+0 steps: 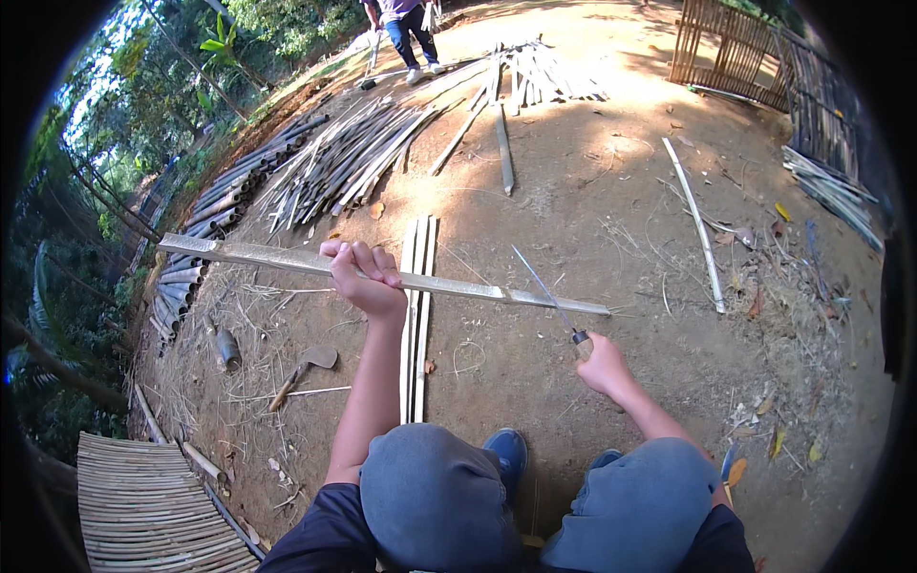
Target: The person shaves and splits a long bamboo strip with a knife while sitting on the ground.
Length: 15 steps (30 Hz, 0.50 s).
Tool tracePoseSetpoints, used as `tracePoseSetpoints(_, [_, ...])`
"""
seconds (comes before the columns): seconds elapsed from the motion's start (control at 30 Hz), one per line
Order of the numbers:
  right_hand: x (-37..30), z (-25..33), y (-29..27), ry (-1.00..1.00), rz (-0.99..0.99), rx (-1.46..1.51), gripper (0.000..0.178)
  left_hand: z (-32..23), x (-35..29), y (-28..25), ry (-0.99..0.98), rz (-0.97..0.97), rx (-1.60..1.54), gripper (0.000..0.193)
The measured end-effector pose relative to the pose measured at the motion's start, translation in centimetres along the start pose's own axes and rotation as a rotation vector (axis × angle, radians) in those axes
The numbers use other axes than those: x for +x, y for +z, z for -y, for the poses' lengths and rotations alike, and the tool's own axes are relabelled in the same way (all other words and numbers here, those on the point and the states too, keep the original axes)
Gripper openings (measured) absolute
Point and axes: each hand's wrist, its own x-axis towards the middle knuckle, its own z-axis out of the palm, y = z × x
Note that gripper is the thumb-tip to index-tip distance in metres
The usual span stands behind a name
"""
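Note:
My left hand is closed around a long bamboo strip, which it holds crosswise in front of me with the right end lower. In my right hand is the handle of a knife with a long thin blade, pointing up and to the left. Near the strip's right end, the blade crosses it in the view; whether they touch I cannot tell. Beneath the held strip, several pale bamboo strips lie side by side on the ground, running away from my knees.
A curved hatchet-like blade with a wooden handle and a dark bottle lie at left. Bamboo piles spread beyond. A slatted bamboo bench stands near left, a long stick lies right. A person stands far off.

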Motion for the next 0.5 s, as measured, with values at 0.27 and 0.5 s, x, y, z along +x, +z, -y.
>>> tracePoseSetpoints(0.27, [0.4, -2.1, 0.4, 0.06, 0.017, -0.009, 0.031, -0.2, -0.3, 0.4, 0.01, -0.027, -0.021, 0.01])
tracePoseSetpoints(0.5, [-1.7, 0.2, -0.1, -0.015, 0.019, 0.051, 0.035, -0.4, 0.5, -0.4, 0.032, 0.04, -0.029, 0.009])
